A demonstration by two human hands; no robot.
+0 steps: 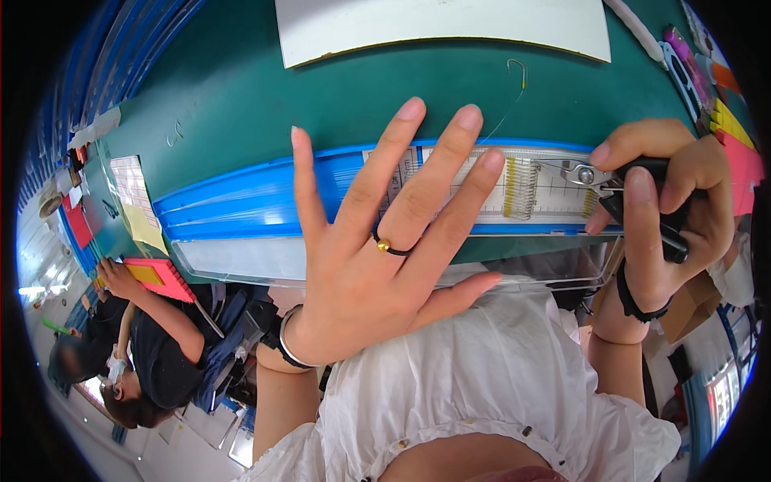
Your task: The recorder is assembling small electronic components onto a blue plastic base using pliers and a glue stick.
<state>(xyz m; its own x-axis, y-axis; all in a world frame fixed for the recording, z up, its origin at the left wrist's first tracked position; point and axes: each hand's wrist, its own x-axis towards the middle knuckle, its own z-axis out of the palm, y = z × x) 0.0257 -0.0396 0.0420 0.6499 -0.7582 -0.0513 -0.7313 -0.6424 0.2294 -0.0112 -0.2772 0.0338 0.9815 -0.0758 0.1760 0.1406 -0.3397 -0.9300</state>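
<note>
My left hand [385, 233] is spread flat, fingers apart, over a long blue case [233, 197], with nothing in its grasp. Thin clear lines run along the case's left part. In its right part a row of fish hooks [522, 189], yellow-bound at the shanks, sits on a pale, ruled panel. My right hand [683, 181] is closed round black-handled pliers [590, 174], their metal jaws pointing left over the panel, near the hooks. A single hook [524, 76] on a fine line lies on the green tabletop beyond the case. The clear lid [233, 261] hangs along the near side.
A white board [442, 28] lies at the far edge. Blue-handled scissors [683, 80] and a pink pad [740, 161] are at the right. Printed paper [128, 185] and blue racks [104, 64] stand left. Another person [165, 345] works at the left with a red-pink board [161, 277].
</note>
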